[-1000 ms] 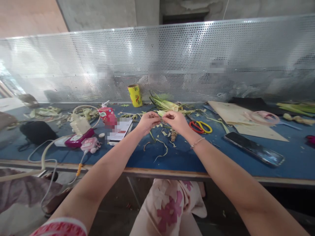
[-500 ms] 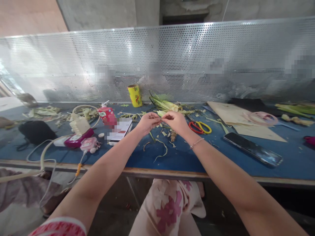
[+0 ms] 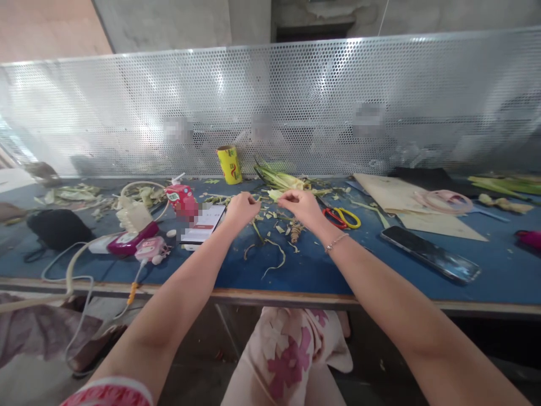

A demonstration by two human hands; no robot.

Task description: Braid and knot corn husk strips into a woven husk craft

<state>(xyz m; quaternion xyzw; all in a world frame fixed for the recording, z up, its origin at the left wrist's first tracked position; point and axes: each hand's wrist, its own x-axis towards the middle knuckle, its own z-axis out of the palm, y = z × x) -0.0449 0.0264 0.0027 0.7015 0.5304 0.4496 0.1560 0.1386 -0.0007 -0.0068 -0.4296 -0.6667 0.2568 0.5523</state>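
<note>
My left hand (image 3: 243, 208) is closed above the table, its fingertips curled together; whatever they hold, if anything, is hidden. To its right, my right hand (image 3: 301, 206) pinches thumb and fingers together, and what lies between them is too small to name. A pale green piece of leaf or stalk (image 3: 274, 194) shows just behind the right fingertips; I cannot tell whether they touch it. A bundle of long green leaves (image 3: 279, 179) lies beyond the hands. Between my wrists are pale scraps, a curly strip (image 3: 279, 256) and a small brown coiled piece (image 3: 295, 232).
Red-and-yellow-handled scissors (image 3: 349, 219) and a dark phone (image 3: 431, 254) lie right. Left are a lit phone (image 3: 205, 223), a pink bottle (image 3: 181, 200) and a purple power strip (image 3: 133, 238) with cables. A yellow roll (image 3: 229, 164) stands before the perforated metal screen (image 3: 135, 113).
My hands, fingertips together before, have come apart; the left has moved left and its fingers have curled in. The right hand stays nearly in place, still pinching.
</note>
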